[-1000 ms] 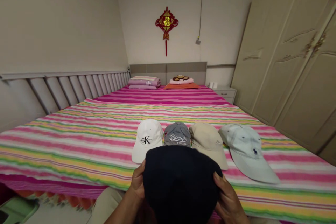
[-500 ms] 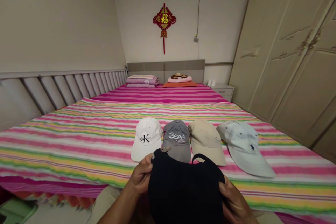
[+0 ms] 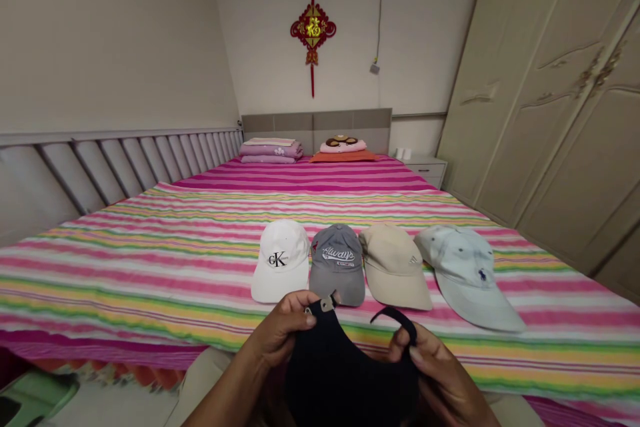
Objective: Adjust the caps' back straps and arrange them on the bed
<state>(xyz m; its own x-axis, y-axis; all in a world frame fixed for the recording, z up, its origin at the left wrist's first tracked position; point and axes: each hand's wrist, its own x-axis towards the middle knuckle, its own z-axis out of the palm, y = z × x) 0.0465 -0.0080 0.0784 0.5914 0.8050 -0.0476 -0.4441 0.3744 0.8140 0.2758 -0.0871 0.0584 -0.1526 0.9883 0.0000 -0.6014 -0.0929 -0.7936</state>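
Note:
A black cap (image 3: 350, 380) is held low in front of me, its back opening facing the bed. My left hand (image 3: 283, 328) pinches its left edge beside a metal buckle (image 3: 327, 304). On the other side, my right hand (image 3: 435, 360) grips the base of the loose black strap (image 3: 397, 315), whose free end curls toward the middle. Strap and buckle are apart. Beyond the black cap lie a white cap (image 3: 281, 263), a grey cap (image 3: 338, 265), a beige cap (image 3: 395, 268) and a pale blue cap (image 3: 470, 277), side by side with brims toward me.
The caps lie on a striped bedspread (image 3: 125, 260). Folded bedding (image 3: 273, 152) is stacked at the headboard (image 3: 350, 123). A slatted rail (image 3: 125, 167) runs along the left; a wardrobe (image 3: 540, 113) and nightstand (image 3: 425, 170) stand right. A green stool (image 3: 45, 400) is at lower left.
Both hands have shifted along the black cap's edge toward its back, the left to the buckle, the right to the strap. The strap end has come away from the buckle side, widening the opening.

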